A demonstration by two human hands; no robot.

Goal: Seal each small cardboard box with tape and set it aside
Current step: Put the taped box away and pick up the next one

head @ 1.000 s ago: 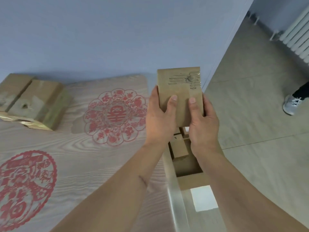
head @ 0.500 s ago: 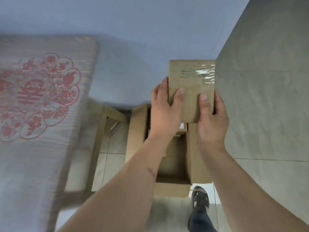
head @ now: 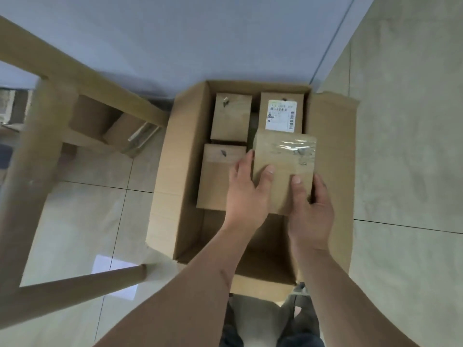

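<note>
My left hand (head: 246,194) and right hand (head: 310,211) grip the taped small box (head: 284,169) from either side, thumbs curled onto its upper face, holding it over the large open carton (head: 175,176) on the floor. Inside the carton lie three small boxes: one near-left (head: 216,176), one far-left (head: 231,117), and a labelled one far-right (head: 281,113). A wooden table leg (head: 30,176) stands left. Half a second ago the carton was mostly hidden under my hands; the view has since swung downward.
</note>
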